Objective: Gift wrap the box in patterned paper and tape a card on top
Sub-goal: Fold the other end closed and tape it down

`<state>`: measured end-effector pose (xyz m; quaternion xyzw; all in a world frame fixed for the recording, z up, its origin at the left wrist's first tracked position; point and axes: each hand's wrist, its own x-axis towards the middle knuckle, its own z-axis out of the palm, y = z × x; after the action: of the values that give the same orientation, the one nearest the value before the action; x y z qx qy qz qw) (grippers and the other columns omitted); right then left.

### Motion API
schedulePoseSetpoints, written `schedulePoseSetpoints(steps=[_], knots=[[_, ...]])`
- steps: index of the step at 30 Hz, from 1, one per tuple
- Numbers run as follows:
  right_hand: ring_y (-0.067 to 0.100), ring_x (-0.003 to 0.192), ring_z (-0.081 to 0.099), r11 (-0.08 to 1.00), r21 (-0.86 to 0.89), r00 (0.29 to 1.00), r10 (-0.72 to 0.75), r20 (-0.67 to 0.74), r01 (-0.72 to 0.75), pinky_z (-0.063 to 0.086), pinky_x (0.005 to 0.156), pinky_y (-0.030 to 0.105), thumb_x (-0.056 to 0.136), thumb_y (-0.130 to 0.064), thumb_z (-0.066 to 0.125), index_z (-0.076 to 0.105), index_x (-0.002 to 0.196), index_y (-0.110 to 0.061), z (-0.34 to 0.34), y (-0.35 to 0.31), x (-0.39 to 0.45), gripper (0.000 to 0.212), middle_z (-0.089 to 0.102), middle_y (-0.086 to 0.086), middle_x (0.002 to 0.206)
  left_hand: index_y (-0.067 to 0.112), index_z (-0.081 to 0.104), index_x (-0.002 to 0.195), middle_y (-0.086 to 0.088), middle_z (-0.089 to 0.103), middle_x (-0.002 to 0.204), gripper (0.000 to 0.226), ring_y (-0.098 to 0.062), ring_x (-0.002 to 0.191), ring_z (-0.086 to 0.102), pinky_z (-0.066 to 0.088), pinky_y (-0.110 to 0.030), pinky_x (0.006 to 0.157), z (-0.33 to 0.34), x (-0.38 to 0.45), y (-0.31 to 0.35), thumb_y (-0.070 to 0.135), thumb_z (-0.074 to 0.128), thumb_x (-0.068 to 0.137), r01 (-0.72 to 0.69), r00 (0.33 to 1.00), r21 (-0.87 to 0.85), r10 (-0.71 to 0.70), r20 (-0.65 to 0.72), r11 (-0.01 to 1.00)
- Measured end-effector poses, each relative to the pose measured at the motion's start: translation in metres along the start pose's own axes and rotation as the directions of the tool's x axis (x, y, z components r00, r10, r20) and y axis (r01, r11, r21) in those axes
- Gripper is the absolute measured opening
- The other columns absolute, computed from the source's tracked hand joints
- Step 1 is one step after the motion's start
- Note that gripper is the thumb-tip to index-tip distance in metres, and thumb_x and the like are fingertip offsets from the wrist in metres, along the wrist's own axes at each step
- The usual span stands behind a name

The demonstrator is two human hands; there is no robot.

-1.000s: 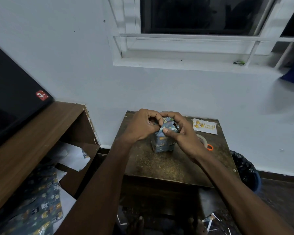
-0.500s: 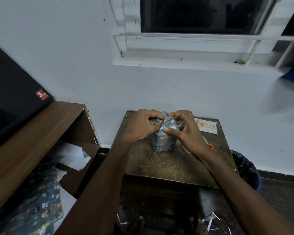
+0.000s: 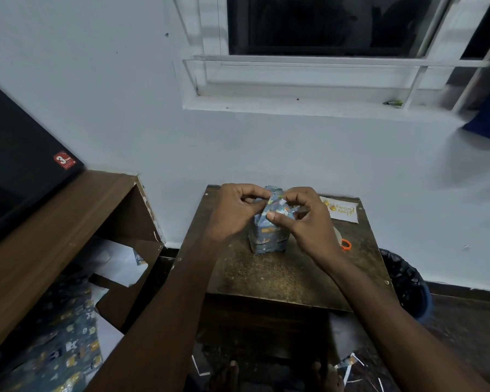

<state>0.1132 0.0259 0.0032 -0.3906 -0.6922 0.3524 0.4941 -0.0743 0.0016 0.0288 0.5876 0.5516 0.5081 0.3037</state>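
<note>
1. Two hands are at the top of the box (image 3: 269,236), which stands upright in its blue patterned paper (image 3: 276,206) near the middle of the small wooden table (image 3: 280,278).

2. Left hand (image 3: 234,212): fingers curled in, thumb and forefinger pinching the paper at the top left, apparently pinning that side so the fold cannot spring open.

3. Right hand (image 3: 306,219): also curled, thumb pressed on the near face of the top flap, forefinger hooked over from behind. It grips the paper, and it looks like a crease being drawn towards the centre.

4. My read: the sides look covered and the bottom sits flat on the table, so this is the closing of the top end. The paper bunches up in a peak there rather than lying flat, so it wants more pressing down before tape goes on.

5. Card (image 3: 340,209) waits at the back right corner of the table, pale with gold print, well apart from the box and in easy reach of the right hand. Not yet on top.

6. Just behind the right wrist an orange loop (image 3: 346,245) peeks out beside a pale round edge; a scissor handle and a tape roll, perhaps, but too hidden to say.

7. More patterned paper lies on the lower left as a spare sheet (image 3: 65,349) under the wooden desk (image 3: 54,224).

8. Risk: let go of either pinch now and the peak likely unfolds.
</note>
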Motion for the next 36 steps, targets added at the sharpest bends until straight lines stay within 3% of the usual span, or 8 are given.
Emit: schedulePoseSetpoints(steps=[5, 11, 13, 17, 23, 28, 31, 36], knots=[[0.010, 0.104, 0.063, 0.999, -0.032, 0.999, -0.043, -0.003, 0.043, 0.050, 0.081, 0.020, 0.079, -0.022, 0.092, 0.073, 0.096, -0.020, 0.001, 0.001, 0.000, 0.025, 0.063, -0.006, 0.110, 0.002, 0.083, 0.102, -0.007, 0.082, 0.095, 0.015, -0.015, 0.084, 0.079, 0.063, -0.024, 0.073, 0.004, -0.003, 0.004, -0.002, 0.079, 0.088, -0.002, 0.999, -0.026, 0.000, -0.047, 1.000], [0.008, 0.103, 0.061, 0.998, -0.050, 0.999, -0.033, -0.015, 0.032, 0.048, 0.086, 0.025, 0.091, -0.022, 0.081, 0.072, 0.092, -0.019, 0.003, 0.001, -0.003, 0.009, 0.062, -0.005, 0.107, 0.001, 0.082, 0.105, -0.008, 0.082, 0.096, 0.015, -0.007, 0.080, 0.077, 0.057, -0.015, 0.068, 0.008, -0.006, 0.007, 0.001, 0.079, 0.090, -0.010, 0.998, -0.034, 0.008, -0.063, 0.999], [0.009, 0.101, 0.062, 1.000, -0.002, 0.999, 0.010, -0.039, -0.010, 0.049, 0.084, 0.027, 0.089, -0.020, 0.082, 0.072, 0.088, -0.021, 0.004, 0.001, -0.002, 0.010, 0.063, -0.004, 0.106, 0.003, 0.082, 0.107, -0.005, 0.082, 0.098, 0.016, -0.009, 0.085, 0.078, 0.059, -0.018, 0.072, 0.006, -0.005, 0.006, 0.000, 0.076, 0.092, -0.010, 1.000, -0.037, 0.009, -0.020, 0.999], [0.006, 0.101, 0.062, 0.999, 0.012, 0.995, 0.051, -0.091, -0.050, 0.050, 0.084, 0.028, 0.087, -0.018, 0.084, 0.072, 0.086, -0.023, 0.008, 0.001, -0.003, 0.013, 0.064, -0.005, 0.106, 0.007, 0.081, 0.113, -0.004, 0.081, 0.110, 0.031, -0.022, 0.105, 0.077, 0.061, -0.040, 0.095, -0.008, 0.001, -0.001, -0.008, 0.061, 0.095, 0.057, 0.989, -0.099, -0.043, 0.141, 0.993], [0.004, 0.102, 0.061, 0.998, 0.005, 0.993, 0.061, -0.106, -0.060, 0.048, 0.084, 0.024, 0.087, -0.018, 0.084, 0.070, 0.084, -0.024, 0.011, -0.001, -0.005, 0.015, 0.063, -0.006, 0.107, 0.002, 0.071, 0.132, -0.004, 0.074, 0.132, 0.046, -0.020, 0.124, 0.070, 0.056, -0.034, 0.104, -0.021, -0.001, -0.006, -0.016, 0.063, 0.090, 0.085, 0.953, -0.186, -0.025, 0.303, 0.979], [0.006, 0.100, 0.061, 0.998, 0.018, 0.991, 0.066, -0.117, -0.064, 0.050, 0.085, 0.028, 0.089, -0.017, 0.082, 0.070, 0.086, -0.020, 0.013, -0.002, -0.006, 0.013, 0.063, -0.005, 0.106, 0.005, 0.067, 0.135, -0.006, 0.075, 0.129, 0.048, -0.019, 0.120, 0.071, 0.056, -0.026, 0.096, -0.021, -0.003, -0.010, -0.014, 0.067, 0.091, 0.144, 0.941, -0.248, -0.055, 0.334, 0.958], [0.008, 0.102, 0.061, 0.999, 0.010, 0.990, 0.044, -0.132, -0.043, 0.050, 0.086, 0.030, 0.091, -0.016, 0.080, 0.070, 0.088, -0.016, 0.013, -0.001, -0.007, 0.011, 0.064, -0.003, 0.106, 0.004, 0.067, 0.135, -0.008, 0.076, 0.126, 0.047, -0.019, 0.115, 0.073, 0.057, -0.025, 0.093, -0.019, -0.005, -0.008, -0.013, 0.071, 0.090, 0.117, 0.951, -0.207, -0.050, 0.304, 0.971], [0.011, 0.102, 0.061, 1.000, -0.005, 0.989, -0.013, -0.145, 0.012, 0.049, 0.086, 0.030, 0.092, -0.015, 0.077, 0.067, 0.089, -0.014, 0.016, -0.002, -0.010, 0.010, 0.064, 0.000, 0.106, 0.014, 0.072, 0.125, 0.004, 0.078, 0.113, 0.041, -0.005, 0.093, 0.074, 0.058, -0.021, 0.084, -0.014, -0.011, -0.002, -0.007, 0.076, 0.090, 0.049, 0.972, -0.095, -0.026, 0.232, 0.994]])
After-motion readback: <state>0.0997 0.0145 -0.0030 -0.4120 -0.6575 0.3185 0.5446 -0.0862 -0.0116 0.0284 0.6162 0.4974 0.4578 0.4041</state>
